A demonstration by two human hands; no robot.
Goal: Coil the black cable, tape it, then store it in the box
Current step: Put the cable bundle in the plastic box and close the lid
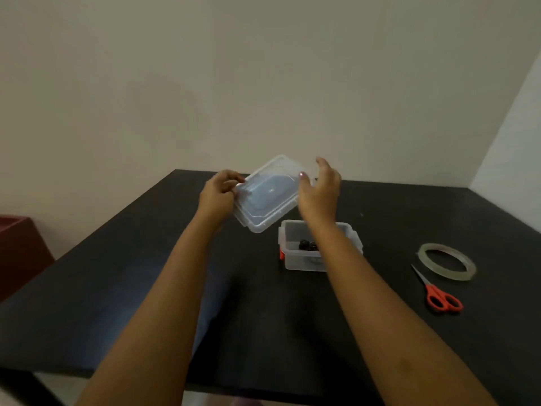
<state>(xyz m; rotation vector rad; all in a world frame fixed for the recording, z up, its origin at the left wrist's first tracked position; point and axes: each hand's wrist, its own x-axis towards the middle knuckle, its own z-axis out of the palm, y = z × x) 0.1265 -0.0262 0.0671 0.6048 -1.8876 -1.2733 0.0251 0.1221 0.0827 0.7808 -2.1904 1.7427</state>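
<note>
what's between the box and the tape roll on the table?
Nothing: in the head view the dark table is bare between the clear box and the tape roll. The red scissors lie nearer the camera, beside the roll.

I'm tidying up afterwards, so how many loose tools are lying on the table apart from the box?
2. The tape roll lies at the table's right side; the red-handled scissors lie just in front of it. The arms may hide others.
</note>
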